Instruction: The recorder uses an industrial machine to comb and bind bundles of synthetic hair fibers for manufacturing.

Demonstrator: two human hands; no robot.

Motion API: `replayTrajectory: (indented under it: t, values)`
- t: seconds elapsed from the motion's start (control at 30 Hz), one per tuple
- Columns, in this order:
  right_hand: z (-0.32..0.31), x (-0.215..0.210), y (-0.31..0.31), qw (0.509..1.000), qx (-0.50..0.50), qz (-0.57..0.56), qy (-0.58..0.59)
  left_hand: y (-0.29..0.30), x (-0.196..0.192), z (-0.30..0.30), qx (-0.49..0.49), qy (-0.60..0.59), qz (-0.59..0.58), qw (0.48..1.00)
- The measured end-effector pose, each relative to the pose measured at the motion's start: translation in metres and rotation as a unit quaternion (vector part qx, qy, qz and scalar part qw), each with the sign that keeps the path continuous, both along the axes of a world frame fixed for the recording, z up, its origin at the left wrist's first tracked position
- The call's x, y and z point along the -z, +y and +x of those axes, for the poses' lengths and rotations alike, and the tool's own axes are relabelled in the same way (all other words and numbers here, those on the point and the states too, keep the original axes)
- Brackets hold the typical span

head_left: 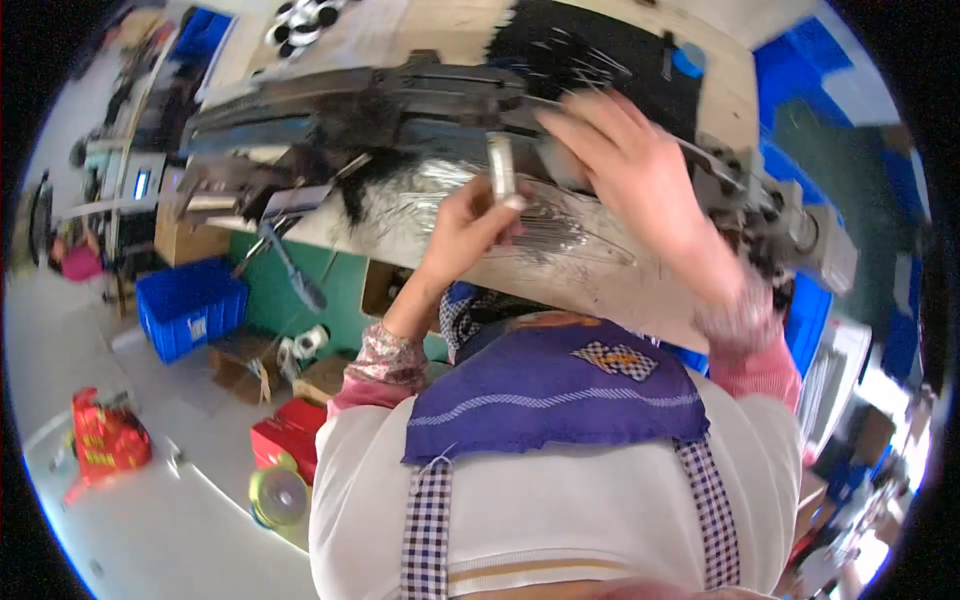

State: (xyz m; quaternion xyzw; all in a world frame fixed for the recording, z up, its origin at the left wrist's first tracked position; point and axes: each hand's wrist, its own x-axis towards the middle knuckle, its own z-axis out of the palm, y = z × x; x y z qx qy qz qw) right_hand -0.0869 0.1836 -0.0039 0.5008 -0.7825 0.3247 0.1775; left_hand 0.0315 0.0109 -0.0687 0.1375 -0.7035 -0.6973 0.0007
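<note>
Two hands work at a wire-strewn bench (640, 290): the left hand (468, 228) grips a short metal tube (500, 168) upright, clear of the wires, while the right hand (625, 165), fingers loosely spread, reaches onto the dark machine (400, 100) behind.

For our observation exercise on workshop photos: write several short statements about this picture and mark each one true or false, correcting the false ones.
1. The left hand holds a small silvery cylinder. True.
2. The right hand rests in the lap. False: it is raised over the dark machine on the workbench.
3. A blue crate stands on the floor at the left. True.
4. The cloth on the person's chest is green. False: the cloth is purple.
5. Thin metal wires lie on the workbench. True.
</note>
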Motion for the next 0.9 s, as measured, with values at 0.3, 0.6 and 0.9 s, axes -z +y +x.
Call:
replayTrajectory:
  t: [0.3, 0.6, 0.9]
  values:
    - [0.002, 0.076, 0.058, 0.926, 0.292, 0.204, -0.129, -0.115, 0.018, 0.036, -0.331, -0.036, 0.119, 0.935]
    - [-0.009, 0.092, 0.056, 0.887, 0.333, 0.253, -0.196, -0.07, 0.035, 0.021, -0.39, 0.115, 0.142, 0.903]
    - [0.003, 0.081, 0.057, 0.923, 0.264, 0.137, -0.245, 0.071, -0.04, -0.077, 0.251, -0.023, 0.298, 0.921]
